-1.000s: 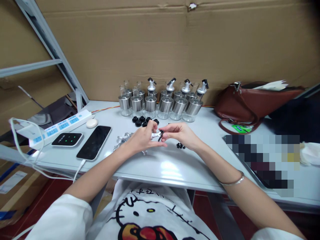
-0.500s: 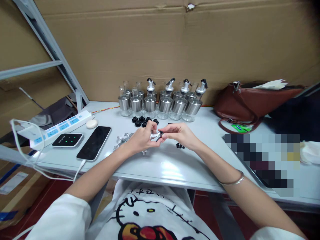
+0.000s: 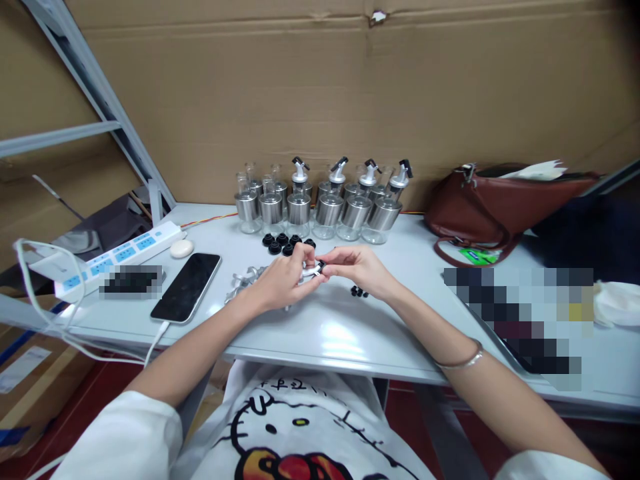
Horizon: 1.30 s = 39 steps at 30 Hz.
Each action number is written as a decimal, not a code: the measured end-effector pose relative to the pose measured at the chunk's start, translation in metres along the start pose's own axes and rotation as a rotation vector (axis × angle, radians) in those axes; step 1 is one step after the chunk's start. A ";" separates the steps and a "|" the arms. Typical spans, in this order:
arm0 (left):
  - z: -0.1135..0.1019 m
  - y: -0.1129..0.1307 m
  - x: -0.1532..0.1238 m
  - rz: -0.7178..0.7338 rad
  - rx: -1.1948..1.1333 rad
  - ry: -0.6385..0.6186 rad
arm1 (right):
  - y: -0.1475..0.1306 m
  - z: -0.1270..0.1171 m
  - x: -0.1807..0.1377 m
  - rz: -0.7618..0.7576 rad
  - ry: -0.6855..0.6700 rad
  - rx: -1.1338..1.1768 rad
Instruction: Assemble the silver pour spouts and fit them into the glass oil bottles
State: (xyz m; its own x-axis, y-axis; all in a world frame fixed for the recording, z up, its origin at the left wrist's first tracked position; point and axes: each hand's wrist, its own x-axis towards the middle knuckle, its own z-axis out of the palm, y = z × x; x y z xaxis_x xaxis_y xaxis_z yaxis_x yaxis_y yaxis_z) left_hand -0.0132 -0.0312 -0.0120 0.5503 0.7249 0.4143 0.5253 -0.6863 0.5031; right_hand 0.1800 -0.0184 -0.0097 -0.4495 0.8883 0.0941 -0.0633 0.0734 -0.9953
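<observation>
Over the middle of the table, my left hand [image 3: 283, 280] is closed on a silver pourer spout [image 3: 311, 271], thumb and fingers around its body. My right hand [image 3: 361, 269] pinches a small black flap [image 3: 321, 265] at the spout's tip, and the fingertips of both hands nearly meet there. Whether the flap is fixed to the spout is too small to tell. Loose silver spouts [image 3: 246, 283] lie partly hidden behind my left wrist. Just beyond my left hand are several black ribbed stoppers [image 3: 275, 247]. Small black pieces [image 3: 359, 291] lie below my right hand.
Glass bottles with steel sleeves [image 3: 299, 209] stand in rows at the back, some topped with pourers [image 3: 338, 171]. On the left are a power strip [image 3: 125, 252], a phone [image 3: 187, 288] and a white cable [image 3: 160, 333]. A brown handbag [image 3: 465, 207] sits at the right.
Between my fingers, the black flap has turned slightly and less of it shows. My left thumb has shifted a little along the spout. Both hands stay in nearly the same place.
</observation>
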 end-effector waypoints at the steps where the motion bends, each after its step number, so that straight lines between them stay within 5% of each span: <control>1: 0.000 0.000 0.000 0.001 -0.009 0.001 | 0.000 0.000 0.000 -0.005 0.012 -0.004; 20: -0.002 -0.005 0.004 0.071 -0.188 0.052 | -0.007 -0.005 0.000 -0.135 0.126 -0.054; 39: 0.004 -0.004 0.005 0.030 -0.015 -0.010 | -0.006 -0.006 0.000 -0.009 0.109 -0.072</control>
State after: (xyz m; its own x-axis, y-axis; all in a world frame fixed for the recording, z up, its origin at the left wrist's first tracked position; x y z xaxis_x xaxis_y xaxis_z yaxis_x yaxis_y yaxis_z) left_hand -0.0101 -0.0251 -0.0145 0.5719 0.7037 0.4217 0.4987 -0.7064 0.5023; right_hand 0.1856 -0.0160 -0.0035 -0.3493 0.9312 0.1037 -0.0013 0.1102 -0.9939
